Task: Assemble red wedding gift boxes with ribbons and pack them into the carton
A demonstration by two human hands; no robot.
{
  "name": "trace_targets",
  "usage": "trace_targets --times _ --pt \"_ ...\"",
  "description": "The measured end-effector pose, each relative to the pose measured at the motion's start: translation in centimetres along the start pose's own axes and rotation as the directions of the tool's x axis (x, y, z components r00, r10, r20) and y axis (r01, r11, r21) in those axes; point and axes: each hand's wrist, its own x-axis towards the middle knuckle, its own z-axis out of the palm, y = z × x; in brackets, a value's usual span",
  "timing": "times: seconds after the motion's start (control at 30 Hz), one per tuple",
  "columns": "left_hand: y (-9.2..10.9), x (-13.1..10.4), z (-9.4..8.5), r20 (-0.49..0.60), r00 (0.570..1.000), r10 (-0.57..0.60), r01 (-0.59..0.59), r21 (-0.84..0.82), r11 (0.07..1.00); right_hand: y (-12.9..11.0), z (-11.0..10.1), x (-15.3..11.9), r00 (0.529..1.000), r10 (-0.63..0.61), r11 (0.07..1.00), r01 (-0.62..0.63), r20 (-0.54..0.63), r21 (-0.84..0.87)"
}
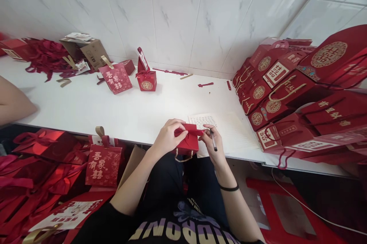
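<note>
A small red gift box [189, 144] with a gold rope handle [183, 159] is held over the table's front edge, close to my body. My left hand [171, 134] grips its upper left part, thumb across the top. On the other side, my right hand [212, 143] pinches a red flap or ribbon end at the box's right edge. A black pen [213, 140] is also tucked between the fingers of that hand, tip pointing down. Beneath the hands lie a sheet of handwritten characters [203, 118] and a lined paper [237, 131].
Red gift boxes [275, 76] are stacked high at the right. Along the wall stand a small bow-tied box [146, 81], a red bag [116, 78], a cardboard box [93, 53] and a ribbon heap [47, 55]. More red boxes [43, 146] fill the lower left. Another person's arm [14, 100] rests at left.
</note>
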Motion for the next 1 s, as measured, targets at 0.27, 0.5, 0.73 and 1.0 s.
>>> trace_targets --times 0.27,0.5,0.73,1.0 --pt "0.5 0.4 1.3 -0.098 0.995 -0.02 0.027 0.076 0.997 -0.4 -0.3 -2.0 0.996 -0.074 0.991 0.068 -0.054 -0.112" --pt "0.3 0.4 1.4 -0.097 0.995 -0.031 0.038 0.074 0.997 -1.6 -0.2 -3.2 0.995 -0.085 0.975 0.072 -0.056 -0.21" --pt "0.4 0.5 1.5 -0.092 0.995 -0.045 0.051 0.067 0.996 -1.7 0.2 -3.9 0.992 -0.108 0.976 0.092 -0.072 -0.196" --pt "0.3 0.5 1.6 -0.092 0.993 -0.073 0.075 0.016 0.997 -1.3 -0.3 -4.2 0.988 -0.133 0.959 0.106 -0.085 -0.262"
